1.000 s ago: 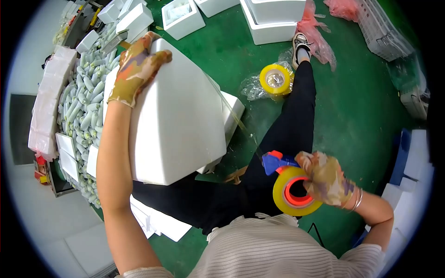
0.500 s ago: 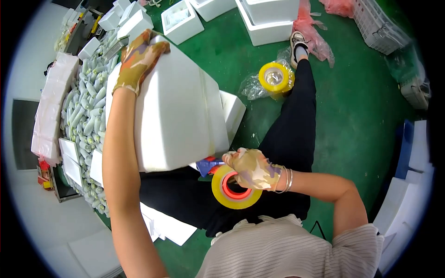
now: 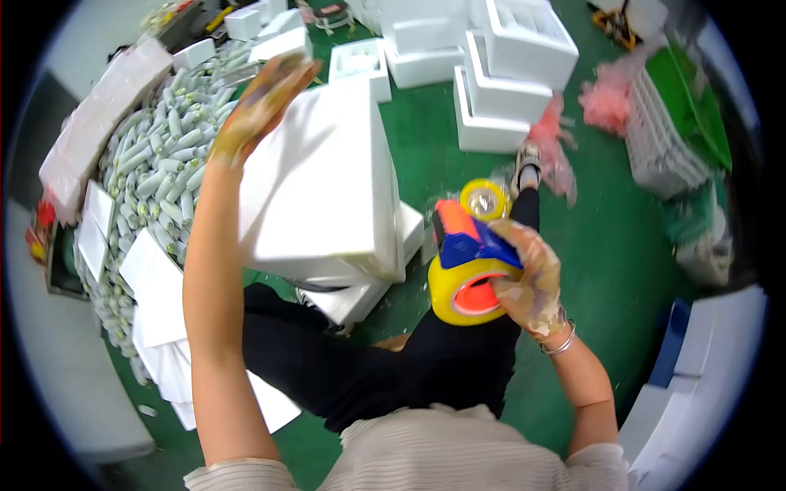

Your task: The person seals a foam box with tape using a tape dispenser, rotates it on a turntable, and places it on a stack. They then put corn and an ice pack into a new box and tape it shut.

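Note:
A blue and orange tape dispenser (image 3: 468, 245) with a big yellow roll of tape (image 3: 443, 296) on it is gripped in my right hand (image 3: 532, 278), gloved in a camouflage print. The hand holds it over my right leg, to the right of a large white foam box (image 3: 323, 184). My left hand (image 3: 266, 106), in a matching glove and blurred by motion, is over the box's far left edge with its fingers stretched out. Another white foam box (image 3: 360, 301) shows partly beneath the large one. A second yellow tape roll (image 3: 484, 200) lies on the floor past the dispenser.
Stacked white foam boxes (image 3: 508, 90) stand ahead. Many pale wrapped vegetables (image 3: 164, 155) are heaped at left, with flat white lids (image 3: 155, 282) beside them. Pink plastic bags (image 3: 607, 105) and a white crate (image 3: 667, 135) are at right on the green floor (image 3: 606, 221).
My right hand has raised the tape dispenser from beside my lap, up and to the right, turning it. My left hand has loosened from the box edge. The view has shifted too.

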### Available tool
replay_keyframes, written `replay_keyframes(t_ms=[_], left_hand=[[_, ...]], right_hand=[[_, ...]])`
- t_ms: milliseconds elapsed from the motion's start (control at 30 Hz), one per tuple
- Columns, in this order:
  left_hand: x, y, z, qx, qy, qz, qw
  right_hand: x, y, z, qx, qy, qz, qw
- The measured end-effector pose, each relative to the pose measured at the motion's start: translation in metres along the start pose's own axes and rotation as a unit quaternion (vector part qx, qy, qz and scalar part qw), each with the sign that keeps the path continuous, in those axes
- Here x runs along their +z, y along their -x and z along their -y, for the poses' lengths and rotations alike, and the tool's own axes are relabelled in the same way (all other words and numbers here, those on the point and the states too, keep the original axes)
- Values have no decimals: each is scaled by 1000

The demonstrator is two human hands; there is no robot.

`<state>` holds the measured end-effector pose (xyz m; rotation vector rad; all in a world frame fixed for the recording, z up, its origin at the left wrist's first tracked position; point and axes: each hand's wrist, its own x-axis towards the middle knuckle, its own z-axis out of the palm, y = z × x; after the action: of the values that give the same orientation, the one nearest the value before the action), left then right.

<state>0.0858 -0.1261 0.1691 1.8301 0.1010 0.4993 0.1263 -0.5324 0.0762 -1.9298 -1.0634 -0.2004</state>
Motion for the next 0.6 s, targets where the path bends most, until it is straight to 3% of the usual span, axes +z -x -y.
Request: replay_keyframes(t_ms=[33, 100, 133, 167, 200, 233, 300, 333, 367, 433, 500, 533, 600], left_hand=[[-16, 29, -12, 56, -57, -7, 997], [-54, 116, -18, 54, -100, -161, 980], [-76, 162, 0, 33, -110, -208, 971], [-68, 196, -2, -14, -212, -218, 953], [-68, 230, 28, -3, -34, -208, 978], [-62, 262, 72, 13, -174, -191, 966], [-9, 274, 77, -98, -48, -216, 970], [9, 273, 90, -111, -58, -237, 963], [22, 269, 101, -131, -63, -254, 956], [39, 255, 114, -246, 123, -230, 934], [41, 262, 184, -251, 211, -258, 909], [43, 258, 206, -136, 132, -329, 925], [48, 261, 216, 22, -45, -388, 920]], right_hand=[[-4, -24, 5, -52, -9, -52, 997], [-6, -80, 19, -132, 43, -77, 987], [-2, -111, 24, -208, 51, -87, 973], [6, -135, 24, -201, 60, -54, 976], [17, -151, 14, -228, 81, -51, 969], [29, -166, 0, -252, 102, -47, 961], [37, -173, -18, -273, 165, 9, 948], [41, -167, -28, -276, 193, 32, 941], [47, -160, -41, -299, 158, 8, 941], [63, -148, -59, -314, 131, 1, 940], [82, -144, -60, -287, 106, -39, 951], [88, -148, -61, -285, 108, -41, 952], [95, -154, -59, -276, 65, -74, 956]])
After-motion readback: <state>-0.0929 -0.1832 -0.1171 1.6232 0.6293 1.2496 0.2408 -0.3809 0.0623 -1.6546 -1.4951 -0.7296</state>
